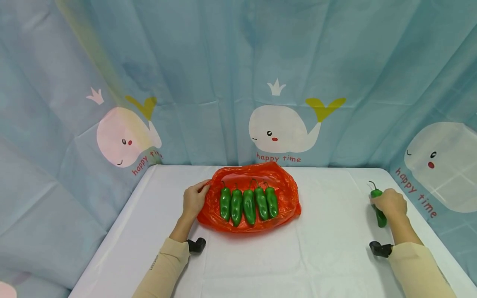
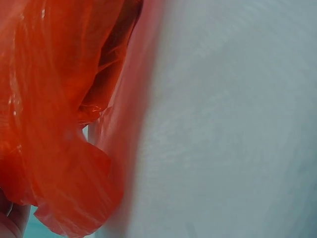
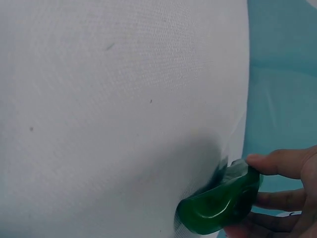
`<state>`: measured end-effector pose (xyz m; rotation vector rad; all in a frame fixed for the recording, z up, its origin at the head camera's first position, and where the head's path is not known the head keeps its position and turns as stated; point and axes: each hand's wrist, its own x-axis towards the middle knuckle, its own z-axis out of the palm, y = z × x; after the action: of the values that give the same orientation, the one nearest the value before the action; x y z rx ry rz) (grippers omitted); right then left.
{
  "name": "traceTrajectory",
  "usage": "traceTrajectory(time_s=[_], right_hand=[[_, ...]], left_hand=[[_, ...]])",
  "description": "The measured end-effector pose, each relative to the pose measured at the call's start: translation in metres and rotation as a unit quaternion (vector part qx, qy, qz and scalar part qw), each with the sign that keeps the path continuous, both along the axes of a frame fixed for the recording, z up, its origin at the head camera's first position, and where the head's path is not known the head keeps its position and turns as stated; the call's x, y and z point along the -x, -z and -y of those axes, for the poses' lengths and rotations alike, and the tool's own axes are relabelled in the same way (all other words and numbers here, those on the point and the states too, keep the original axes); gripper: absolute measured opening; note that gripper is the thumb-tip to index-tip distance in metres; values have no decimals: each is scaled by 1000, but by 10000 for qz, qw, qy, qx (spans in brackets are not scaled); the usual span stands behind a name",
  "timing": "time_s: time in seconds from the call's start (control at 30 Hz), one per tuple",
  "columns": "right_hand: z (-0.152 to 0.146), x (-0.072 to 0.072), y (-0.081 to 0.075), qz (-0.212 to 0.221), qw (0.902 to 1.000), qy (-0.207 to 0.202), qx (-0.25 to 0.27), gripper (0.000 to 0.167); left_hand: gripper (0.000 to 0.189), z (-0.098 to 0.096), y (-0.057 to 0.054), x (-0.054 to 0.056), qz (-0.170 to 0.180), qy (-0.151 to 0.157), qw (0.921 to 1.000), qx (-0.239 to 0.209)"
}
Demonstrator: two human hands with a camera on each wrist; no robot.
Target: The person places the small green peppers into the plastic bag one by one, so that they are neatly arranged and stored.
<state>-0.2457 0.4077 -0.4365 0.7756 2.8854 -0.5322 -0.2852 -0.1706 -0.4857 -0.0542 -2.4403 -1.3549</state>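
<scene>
My left hand pinches the left rim of a red plastic bag, which lies spread with its mouth facing up. Inside the bag, several green peppers lie side by side, stems pointing away from me. In the left wrist view the bag's crinkled edge hangs beside the fingers, mostly cut off by the frame. Far to the right, my right hand grips another green pepper around its middle. The right wrist view shows thumb and fingers on either side of that pepper, close to the tabletop.
A white-covered table lies under everything, its right edge close to the right hand. Behind and beside it hangs a light blue curtain with printed whales. A black wrist camera sits on the left wrist, another on the right.
</scene>
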Motion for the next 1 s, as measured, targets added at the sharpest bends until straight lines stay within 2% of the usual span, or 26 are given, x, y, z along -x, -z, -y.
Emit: traceTrajectory(time_s=[0.3, 0.67, 1.0], right_hand=[[8, -3, -4, -531, 9985, -94, 134, 43], [29, -3, -19, -746, 9960, -317, 369, 55], [43, -4, -29, -987, 9915, -686, 500, 57]], left_hand=[[26, -1, -1, -1, 33, 8, 10000, -11], [25, -2, -2, -2, -10, -33, 10000, 81], [25, -1, 0, 0, 5, -13, 9999, 102]])
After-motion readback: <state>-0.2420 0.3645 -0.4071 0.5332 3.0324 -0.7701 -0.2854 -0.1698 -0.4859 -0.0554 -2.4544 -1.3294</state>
